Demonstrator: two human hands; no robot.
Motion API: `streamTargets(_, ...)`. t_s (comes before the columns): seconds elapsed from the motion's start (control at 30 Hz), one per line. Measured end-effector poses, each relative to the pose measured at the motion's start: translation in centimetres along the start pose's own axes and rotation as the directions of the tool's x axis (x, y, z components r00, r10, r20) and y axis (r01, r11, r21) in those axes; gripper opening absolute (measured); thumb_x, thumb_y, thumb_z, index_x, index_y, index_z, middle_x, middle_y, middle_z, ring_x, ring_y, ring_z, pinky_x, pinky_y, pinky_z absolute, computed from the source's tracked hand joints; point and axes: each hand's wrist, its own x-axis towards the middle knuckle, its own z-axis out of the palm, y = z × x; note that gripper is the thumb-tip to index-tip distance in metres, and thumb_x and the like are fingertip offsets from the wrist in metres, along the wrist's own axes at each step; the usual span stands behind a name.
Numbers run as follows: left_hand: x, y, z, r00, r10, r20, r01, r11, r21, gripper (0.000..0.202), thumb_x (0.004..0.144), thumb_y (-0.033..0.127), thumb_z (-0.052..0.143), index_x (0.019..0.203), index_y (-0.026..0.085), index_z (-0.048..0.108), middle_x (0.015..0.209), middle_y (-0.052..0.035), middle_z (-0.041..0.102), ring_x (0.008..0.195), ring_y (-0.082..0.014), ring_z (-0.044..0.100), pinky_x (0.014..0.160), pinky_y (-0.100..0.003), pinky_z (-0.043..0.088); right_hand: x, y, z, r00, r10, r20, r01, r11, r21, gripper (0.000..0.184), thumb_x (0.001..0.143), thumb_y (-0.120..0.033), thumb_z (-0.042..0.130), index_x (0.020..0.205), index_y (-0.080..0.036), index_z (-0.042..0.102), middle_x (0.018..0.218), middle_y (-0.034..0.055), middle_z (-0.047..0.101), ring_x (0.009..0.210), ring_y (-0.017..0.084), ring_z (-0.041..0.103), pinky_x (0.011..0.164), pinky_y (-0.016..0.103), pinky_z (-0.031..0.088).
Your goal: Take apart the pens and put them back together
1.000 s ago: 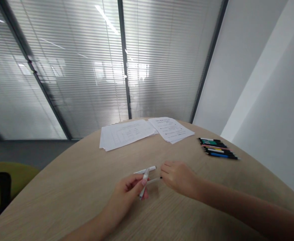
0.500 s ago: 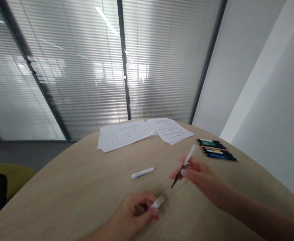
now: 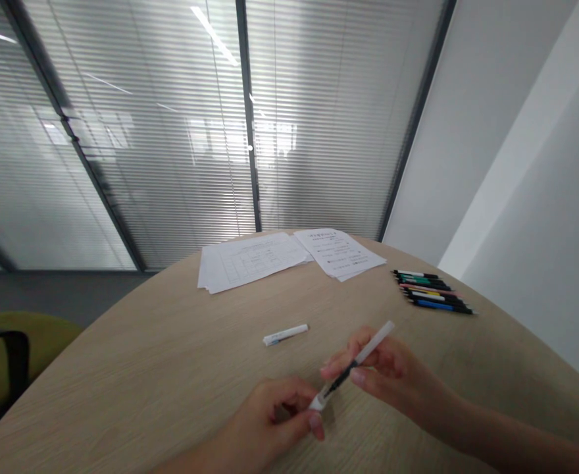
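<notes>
My right hand (image 3: 381, 368) grips a slim pen (image 3: 361, 355) with a whitish barrel and a black inner section. Its dark lower end meets a white pen cap (image 3: 318, 401) pinched in the fingers of my left hand (image 3: 274, 418). I cannot tell whether the end sits inside the cap. Both hands hover low over the wooden table (image 3: 136, 375). A short white pen part with a blue mark (image 3: 285, 334) lies on the table, just beyond my hands and touching neither.
Several coloured pens (image 3: 432, 291) lie side by side at the far right of the table. Two stacks of printed paper (image 3: 252, 262) (image 3: 339, 253) sit at the far edge. A yellow-green chair (image 3: 13, 349) stands at the left; a glass wall with blinds lies behind.
My right hand has moved left and down, tilting the pen so its dark end reaches the white cap. A second earlier, my hands held these pieces together above the white part, now lying on the table.
</notes>
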Motion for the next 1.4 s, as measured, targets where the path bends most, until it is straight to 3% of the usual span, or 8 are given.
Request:
streamTargets(0.17,-0.13,0.12,0.14,0.997,-0.031,0.074,0.042,0.989,-0.145,0.048,0.071,0.056,0.046,0.076,0.011,0.062,0.063,-0.0039,0.06,0.056,-0.0121,0.048,0.056,-0.022,0.034,0.12,0.32,0.12,0.999,-0.032,-0.037,0.028,0.995,-0.096,0.01,0.076,-0.028,0.054,0.078,-0.018,0.05,0.092,0.0073,0.065,0.088,0.02,0.058,0.079,0.035,0.042)
streamTargets(0.3,-0.15,0.2,0.24,0.996,-0.001,0.093,0.016,0.986,-0.166,0.046,0.073,0.054,0.046,0.073,0.011,0.062,0.062,-0.0031,0.059,0.054,-0.0106,0.043,0.053,-0.021,0.031,0.37,0.61,0.02,0.998,-0.004,-0.069,-0.007,0.987,-0.163,0.014,0.075,-0.029,0.053,0.082,-0.017,0.056,0.088,0.0079,0.065,0.083,0.02,0.059,0.076,0.035,0.044)
streamTargets(0.53,-0.15,-0.07,0.57,0.993,0.025,0.118,0.01,0.959,-0.284,0.043,0.074,0.054,0.045,0.079,0.013,0.059,0.065,-0.0029,0.061,0.056,-0.0108,0.044,0.057,-0.022,0.032,0.12,0.91,0.81,1.0,-0.018,0.024,0.024,0.95,-0.31,0.016,0.075,-0.024,0.052,0.086,-0.015,0.06,0.088,0.0084,0.065,0.085,0.02,0.059,0.079,0.034,0.044)
streamTargets(0.63,-0.16,-0.04,0.69,0.992,0.033,0.119,0.006,0.951,-0.309,0.042,0.074,0.054,0.046,0.078,0.014,0.058,0.066,-0.0029,0.061,0.057,-0.0107,0.044,0.057,-0.022,0.033,0.07,0.71,0.96,0.999,-0.007,0.035,0.017,0.956,-0.292,0.022,0.073,-0.023,0.053,0.093,-0.014,0.057,0.091,0.0101,0.064,0.083,0.019,0.059,0.076,0.035,0.046)
streamTargets(0.73,-0.16,0.14,0.64,0.993,0.016,0.114,0.021,0.948,-0.318,0.041,0.073,0.054,0.047,0.076,0.014,0.056,0.066,-0.0027,0.061,0.057,-0.0104,0.044,0.057,-0.022,0.033,0.04,0.46,0.7,0.998,-0.067,-0.022,0.06,0.971,-0.231,0.035,0.074,-0.021,0.052,0.108,-0.019,0.046,0.094,0.0079,0.063,0.078,0.016,0.06,0.072,0.032,0.048)
streamTargets(0.83,-0.18,0.39,0.53,0.992,-0.017,0.126,0.056,0.947,-0.316,0.042,0.072,0.055,0.048,0.074,0.014,0.055,0.066,-0.0026,0.061,0.057,-0.0102,0.044,0.058,-0.022,0.032,-0.15,0.3,0.28,0.978,-0.189,-0.091,0.152,0.937,-0.315,0.036,0.077,-0.018,0.047,0.113,-0.024,0.042,0.094,0.0052,0.063,0.079,0.014,0.06,0.075,0.031,0.047)
streamTargets(1.0,-0.35,0.7,0.59,0.986,-0.029,0.162,0.077,0.951,-0.301,0.045,0.07,0.057,0.048,0.074,0.013,0.056,0.066,-0.0031,0.061,0.059,-0.0105,0.045,0.059,-0.022,0.033,-0.52,0.29,0.01,0.939,-0.344,0.011,0.3,0.802,-0.516,0.043,0.079,-0.017,0.045,0.12,-0.028,0.039,0.101,0.0034,0.062,0.09,0.013,0.057,0.082,0.029,0.043)
streamTargets(1.4,-0.57,0.6,0.73,0.983,-0.045,0.179,0.095,0.955,-0.28,0.044,0.071,0.058,0.045,0.074,0.015,0.054,0.068,-0.0039,0.063,0.059,-0.011,0.048,0.059,-0.022,0.036,-0.1,0.46,0.25,0.981,-0.193,-0.017,0.165,0.88,-0.445,0.035,0.08,-0.02,0.042,0.114,-0.02,0.047,0.094,0.0055,0.064,0.078,0.013,0.058,0.075,0.029,0.046)
